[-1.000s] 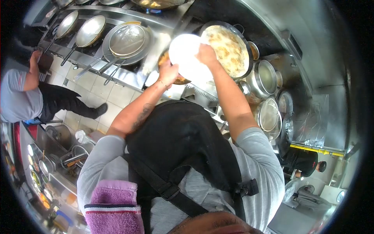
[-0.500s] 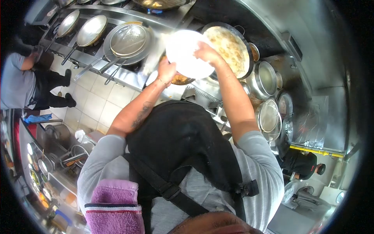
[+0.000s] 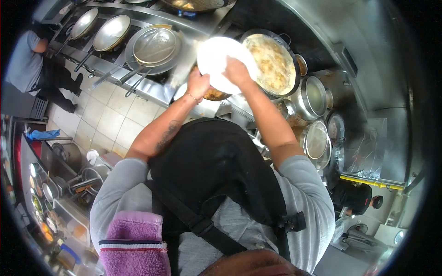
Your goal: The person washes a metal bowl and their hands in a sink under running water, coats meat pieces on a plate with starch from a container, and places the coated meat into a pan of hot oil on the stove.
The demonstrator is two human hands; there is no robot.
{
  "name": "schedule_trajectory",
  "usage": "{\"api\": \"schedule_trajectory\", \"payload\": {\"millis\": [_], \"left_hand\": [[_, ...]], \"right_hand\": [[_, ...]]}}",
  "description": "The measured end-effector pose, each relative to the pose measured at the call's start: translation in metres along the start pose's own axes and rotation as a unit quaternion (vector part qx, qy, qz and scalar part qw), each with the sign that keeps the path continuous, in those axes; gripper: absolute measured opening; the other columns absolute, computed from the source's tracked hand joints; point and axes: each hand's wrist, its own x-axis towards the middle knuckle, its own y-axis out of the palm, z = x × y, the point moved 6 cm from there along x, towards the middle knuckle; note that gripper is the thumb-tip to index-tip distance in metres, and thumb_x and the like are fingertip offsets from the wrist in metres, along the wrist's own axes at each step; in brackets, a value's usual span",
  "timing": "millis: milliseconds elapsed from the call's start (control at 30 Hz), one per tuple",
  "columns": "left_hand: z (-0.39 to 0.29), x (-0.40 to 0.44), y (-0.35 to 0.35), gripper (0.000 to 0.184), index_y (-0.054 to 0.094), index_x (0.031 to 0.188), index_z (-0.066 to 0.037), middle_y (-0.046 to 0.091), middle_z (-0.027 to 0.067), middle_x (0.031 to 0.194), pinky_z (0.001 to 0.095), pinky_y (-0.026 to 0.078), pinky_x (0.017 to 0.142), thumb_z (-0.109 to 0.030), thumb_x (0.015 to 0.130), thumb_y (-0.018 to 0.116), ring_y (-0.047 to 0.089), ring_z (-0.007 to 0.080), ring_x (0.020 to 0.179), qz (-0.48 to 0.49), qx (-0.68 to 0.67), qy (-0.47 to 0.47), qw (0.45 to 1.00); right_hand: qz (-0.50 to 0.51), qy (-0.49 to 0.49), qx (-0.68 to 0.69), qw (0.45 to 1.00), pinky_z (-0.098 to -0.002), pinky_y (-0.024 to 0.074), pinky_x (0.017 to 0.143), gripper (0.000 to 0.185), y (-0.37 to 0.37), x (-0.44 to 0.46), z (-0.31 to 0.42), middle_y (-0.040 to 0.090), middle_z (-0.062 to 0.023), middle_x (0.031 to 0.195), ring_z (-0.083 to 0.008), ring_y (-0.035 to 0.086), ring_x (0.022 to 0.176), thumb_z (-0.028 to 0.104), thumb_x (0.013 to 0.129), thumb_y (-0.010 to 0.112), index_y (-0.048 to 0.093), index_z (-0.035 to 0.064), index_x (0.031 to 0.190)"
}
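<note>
A white plate or shallow bowl (image 3: 214,53), washed out by glare, is tilted over the counter in front of me. My left hand (image 3: 198,86) is closed on its near left edge. Over its inner face is my right hand (image 3: 237,72), blurred, its fingers lost against the bright white; whether it holds anything is not visible. Partly hidden beneath the plate is a pan or bowl of orange-brown food (image 3: 215,95). Just right of the plate, pieces of food bubble in pale frothy oil in a large wok (image 3: 293,82).
Steel pots (image 3: 314,96) and a strainer (image 3: 316,140) stand at the right. Left of the plate, a strainer (image 3: 156,45) rests on a wide pan, with frying pans (image 3: 112,33) beyond. A co-worker (image 3: 27,64) stands far left; another person (image 3: 352,197) is far right.
My right hand has moved left and slightly down across the plate. My left hand keeps its hold. The co-worker at far left has shifted up in the view.
</note>
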Motion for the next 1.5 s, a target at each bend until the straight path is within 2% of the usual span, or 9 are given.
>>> {"api": "schedule_trajectory", "payload": {"millis": [100,200,400,433,500,800,933,1133,1500], "left_hand": [[-0.001,-0.003,-0.003,0.033,0.062,0.121,0.008,0.07,0.0181,0.11,0.0345,0.065,0.066,-0.001,0.092,0.047,0.074,0.0266,0.09,-0.017,-0.016,-0.004,1.0],[-0.002,0.0,-0.006,0.035,0.061,0.123,0.008,0.07,0.0181,0.112,0.0349,0.065,0.067,-0.001,0.093,0.046,0.074,0.0267,0.09,-0.021,-0.04,-0.008,0.999],[-0.002,0.001,-0.003,0.034,0.061,0.122,0.006,0.07,0.0178,0.113,0.0353,0.066,0.069,0.001,0.093,0.046,0.075,0.0264,0.091,-0.005,-0.052,-0.001,0.999],[-0.001,0.002,-0.002,0.034,0.061,0.123,0.006,0.069,0.0176,0.114,0.0353,0.066,0.069,0.001,0.093,0.046,0.075,0.0261,0.092,-0.001,-0.051,0.001,0.999],[0.001,0.003,-0.003,0.034,0.062,0.123,0.005,0.069,0.0174,0.115,0.0352,0.066,0.069,0.001,0.093,0.046,0.074,0.0259,0.092,0.005,-0.048,0.002,0.999],[0.011,0.004,-0.004,0.04,0.058,0.129,0.004,0.068,0.0175,0.117,0.0357,0.066,0.069,0.002,0.091,0.043,0.073,0.0265,0.095,0.004,-0.033,0.002,0.999],[0.009,-0.001,-0.006,0.033,0.059,0.122,0.011,0.069,0.0203,0.113,0.0365,0.067,0.071,-0.001,0.094,0.046,0.074,0.0294,0.094,-0.01,-0.037,-0.003,0.999],[0.014,0.001,0.004,0.032,0.059,0.121,0.01,0.069,0.02,0.112,0.0373,0.067,0.071,-0.001,0.094,0.046,0.074,0.0294,0.093,0.022,-0.023,-0.004,0.999],[0.012,0.003,0.004,0.033,0.058,0.123,0.009,0.068,0.02,0.115,0.0373,0.066,0.071,-0.001,0.095,0.045,0.074,0.0288,0.094,0.014,-0.048,-0.007,0.999]], "right_hand": [[0.093,0.219,0.259,0.936,-0.0408,0.0609,0.085,0.048,-0.021,0.005,-0.038,0.071,-0.0238,0.11,-0.0327,0.072,0.095,0.016,0.085,0.073,0.058,-0.0037,0.126],[-0.025,0.202,0.493,0.846,-0.0377,0.0616,0.077,0.048,-0.01,0.008,-0.083,0.071,-0.0191,0.109,-0.0283,0.072,0.094,0.015,0.086,0.073,0.057,-0.004,0.127],[0.078,0.139,0.656,0.738,-0.0363,0.0599,0.071,0.048,-0.005,0.011,-0.058,0.074,-0.0152,0.103,-0.0221,0.073,0.091,0.014,0.088,0.071,0.06,-0.0003,0.133],[0.076,0.139,0.657,0.737,-0.0363,0.0599,0.071,0.048,-0.006,0.012,-0.052,0.074,-0.0152,0.103,-0.0221,0.073,0.091,0.014,0.088,0.071,0.06,-0.0003,0.133],[0.04,0.222,0.337,0.914,-0.0356,0.0595,0.074,0.042,-0.012,0.009,-0.057,0.076,-0.0157,0.097,-0.021,0.074,0.088,0.013,0.089,0.069,0.068,0.0056,0.129],[-0.133,0.06,0.138,0.98,-0.0417,0.0567,0.09,0.033,-0.009,-0.018,-0.04,0.075,-0.0189,0.103,-0.0351,0.072,0.096,0.016,0.084,0.069,0.076,0.0136,0.116],[-0.155,0.088,0.153,0.972,-0.0422,0.0553,0.093,0.032,0.001,-0.01,-0.073,0.073,-0.0204,0.108,-0.0367,0.07,0.103,0.019,0.084,0.07,0.075,0.0082,0.114],[0.032,0.229,0.172,0.958,-0.0454,0.0535,0.096,0.036,0.024,-0.01,-0.065,0.07,-0.0244,0.113,-0.04,0.068,0.107,0.018,0.082,0.074,0.066,-0.0012,0.111],[-0.201,0.105,0.291,0.93,-0.0488,0.0525,0.096,0.05,-0.056,-0.036,-0.032,0.068,-0.023,0.115,-0.0436,0.064,0.111,0.004,0.077,0.075,0.055,0.0054,0.122]]}}
